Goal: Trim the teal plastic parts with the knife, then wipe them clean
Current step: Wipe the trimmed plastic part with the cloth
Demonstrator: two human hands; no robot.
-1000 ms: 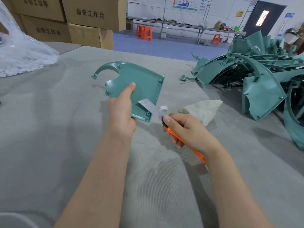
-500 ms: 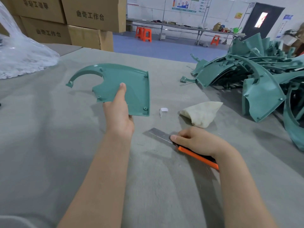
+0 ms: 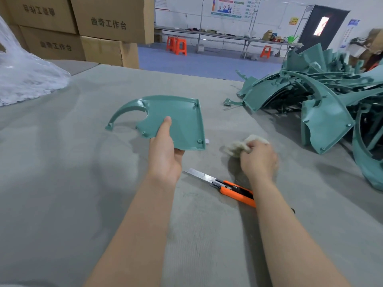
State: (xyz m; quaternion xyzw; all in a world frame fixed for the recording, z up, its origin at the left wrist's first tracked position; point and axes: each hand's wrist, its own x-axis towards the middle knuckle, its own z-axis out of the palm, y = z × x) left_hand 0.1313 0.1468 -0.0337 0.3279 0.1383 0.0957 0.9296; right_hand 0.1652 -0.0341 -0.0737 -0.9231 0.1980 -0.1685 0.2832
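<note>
Knife (image 3: 220, 187) dropped to bench (image 3: 62, 183); R grip (image 3: 259, 160) now bunched round cloth (image 3: 236, 148), L grip (image 3: 165, 156) pinching teal part (image 3: 182, 119). Trimming looks done, wipe next.

From my station I read the teal part (image 3: 182, 121) in the left hand (image 3: 165, 156) as one even colour, unmarked. The cloth (image 3: 236, 148) bunched in the right hand (image 3: 259, 160) is cream-white. Between the two hands, on the wrist side, the knife (image 3: 236, 192) shows an orange handle, a black slider and a bare silver blade. Beyond the right hand I see the pile of parts (image 3: 323, 121), the same teal. The table covering (image 3: 62, 183) under both hands is grey with fine ribbing. Far beyond the left hand, the cardboard boxes (image 3: 112, 9) are brown with dark characters.
</note>
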